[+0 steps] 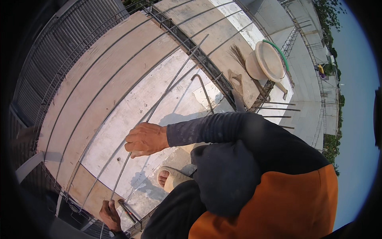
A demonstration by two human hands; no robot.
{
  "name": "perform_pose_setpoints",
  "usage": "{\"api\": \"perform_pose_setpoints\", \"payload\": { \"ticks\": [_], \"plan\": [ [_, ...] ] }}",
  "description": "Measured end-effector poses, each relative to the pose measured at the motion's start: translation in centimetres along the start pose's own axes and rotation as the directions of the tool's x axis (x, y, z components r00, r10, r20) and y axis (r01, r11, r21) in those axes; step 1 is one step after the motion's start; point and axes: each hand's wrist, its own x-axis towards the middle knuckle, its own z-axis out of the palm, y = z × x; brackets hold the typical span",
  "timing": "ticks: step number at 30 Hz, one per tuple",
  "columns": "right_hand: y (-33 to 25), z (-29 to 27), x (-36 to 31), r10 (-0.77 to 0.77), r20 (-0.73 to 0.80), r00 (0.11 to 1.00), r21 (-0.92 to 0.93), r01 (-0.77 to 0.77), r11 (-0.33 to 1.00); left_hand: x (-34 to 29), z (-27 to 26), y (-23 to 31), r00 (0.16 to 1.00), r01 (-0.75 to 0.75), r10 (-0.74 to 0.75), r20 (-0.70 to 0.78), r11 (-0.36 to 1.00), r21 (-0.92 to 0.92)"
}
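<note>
My right hand [145, 139] reaches out in a dark sleeve and is closed around a long steel reinforcing bar [171, 81] that runs diagonally over the white formwork panel [131, 115]. My left hand [109, 215] is at the lower edge, by the tied bar cage along the slab's rim. It grips a dark pincer-like tool [128, 211] where the long bar ends. My foot in a pale sandal [171, 178] stands on the panel between the two hands.
Parallel bars lie across the plywood deck [99, 71]. A bar cage [199, 59] crosses it, with a bent bar [203, 89] beside it. A beige basin [267, 59] with a green hose and a broom [238, 55] sit beyond. Corrugated roofing [55, 47] lies past the left edge.
</note>
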Motion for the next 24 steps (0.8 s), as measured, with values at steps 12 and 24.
{"api": "perform_pose_setpoints", "payload": {
  "ticks": [12, 24],
  "plan": [
    [3.2, -4.1, -11.5, 0.546, 0.136, 0.827, -0.119, -0.534, 0.837, -14.0, 5.1, -28.3, 0.908, -0.404, 0.288, 0.303, 0.421, 0.812],
    [10.7, -11.9, -28.1, 0.932, -0.318, -0.174, 0.314, -0.947, -0.069, -10.7, 6.4, -24.6, 0.936, -0.34, 0.315, 0.154, 0.706, 0.621]
  ]
}}
